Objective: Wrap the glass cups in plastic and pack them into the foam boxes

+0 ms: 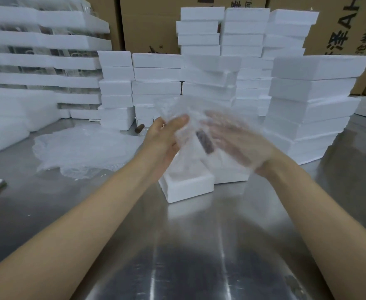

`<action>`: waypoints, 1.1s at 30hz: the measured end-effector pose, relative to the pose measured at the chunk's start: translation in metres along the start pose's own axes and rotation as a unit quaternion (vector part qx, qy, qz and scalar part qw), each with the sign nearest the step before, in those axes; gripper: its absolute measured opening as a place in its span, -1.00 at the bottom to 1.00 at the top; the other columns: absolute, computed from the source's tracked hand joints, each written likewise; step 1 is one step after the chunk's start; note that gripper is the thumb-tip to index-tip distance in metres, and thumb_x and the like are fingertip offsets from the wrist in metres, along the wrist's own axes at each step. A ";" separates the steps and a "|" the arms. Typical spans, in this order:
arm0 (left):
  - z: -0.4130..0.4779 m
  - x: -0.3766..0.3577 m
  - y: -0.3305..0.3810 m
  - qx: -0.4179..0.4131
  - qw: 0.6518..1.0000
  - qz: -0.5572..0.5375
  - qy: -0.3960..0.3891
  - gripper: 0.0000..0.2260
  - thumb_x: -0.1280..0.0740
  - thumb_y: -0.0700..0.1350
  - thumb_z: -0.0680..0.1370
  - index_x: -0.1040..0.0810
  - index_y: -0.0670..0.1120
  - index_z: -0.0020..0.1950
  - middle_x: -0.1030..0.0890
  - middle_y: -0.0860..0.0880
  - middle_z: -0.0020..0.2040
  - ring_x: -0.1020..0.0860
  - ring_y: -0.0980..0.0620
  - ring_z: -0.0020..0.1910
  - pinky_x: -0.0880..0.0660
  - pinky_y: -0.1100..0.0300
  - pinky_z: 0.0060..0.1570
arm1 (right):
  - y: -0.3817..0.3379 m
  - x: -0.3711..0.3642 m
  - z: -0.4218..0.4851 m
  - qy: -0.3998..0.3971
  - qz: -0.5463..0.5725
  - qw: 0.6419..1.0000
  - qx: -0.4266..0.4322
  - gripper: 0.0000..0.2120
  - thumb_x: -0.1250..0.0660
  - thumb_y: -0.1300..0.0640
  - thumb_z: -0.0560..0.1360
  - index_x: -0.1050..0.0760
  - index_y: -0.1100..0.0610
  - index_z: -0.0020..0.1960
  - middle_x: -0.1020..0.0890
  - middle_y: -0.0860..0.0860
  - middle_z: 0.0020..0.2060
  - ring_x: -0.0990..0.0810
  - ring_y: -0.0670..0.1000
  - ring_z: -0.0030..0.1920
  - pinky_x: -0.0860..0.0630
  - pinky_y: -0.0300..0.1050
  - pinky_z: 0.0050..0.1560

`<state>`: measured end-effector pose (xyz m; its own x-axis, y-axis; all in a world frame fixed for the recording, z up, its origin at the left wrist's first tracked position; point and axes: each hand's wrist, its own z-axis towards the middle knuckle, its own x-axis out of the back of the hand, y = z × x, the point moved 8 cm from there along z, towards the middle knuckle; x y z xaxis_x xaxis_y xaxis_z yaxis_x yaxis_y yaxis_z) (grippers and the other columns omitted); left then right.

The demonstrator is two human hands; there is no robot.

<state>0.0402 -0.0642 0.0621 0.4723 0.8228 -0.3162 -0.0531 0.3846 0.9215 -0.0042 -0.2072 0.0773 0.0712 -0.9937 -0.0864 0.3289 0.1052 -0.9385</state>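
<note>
Together, left hand (167, 138), right hand (239, 142) pressing wrapped cup (206, 145)

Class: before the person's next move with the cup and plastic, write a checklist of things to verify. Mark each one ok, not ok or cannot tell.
1. Plastic fully covers the cup: cannot tell, motion blur.
2. Left hand and right hand both touch the bundle: ok.
3. Foam box sits on the table beneath the hands: ok.
4. Box is open and free inside: cannot tell, the hands hide it.
5. Spare plastic sheets lie to the left: ok.
</note>
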 end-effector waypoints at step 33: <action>-0.011 -0.011 -0.005 -0.059 0.989 0.132 0.025 -0.45 -0.54 0.03 0.27 -0.44 0.00 0.19 -0.59 -0.01 0.17 -0.58 0.01 0.17 -0.49 -0.13 0.22 | -0.003 0.004 -0.001 0.094 0.043 0.993 0.063 -0.76 -0.21 0.29 0.56 -0.47 0.30 0.21 -0.60 0.18 0.08 -0.57 0.15 0.15 -0.48 -0.08 0.19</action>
<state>0.0261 -0.0706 0.0588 0.3850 0.9193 -0.0819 -0.2714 0.1976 0.9419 -0.0060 -0.2116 0.0792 -0.0698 -0.9690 -0.2370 0.4459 0.1822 -0.8764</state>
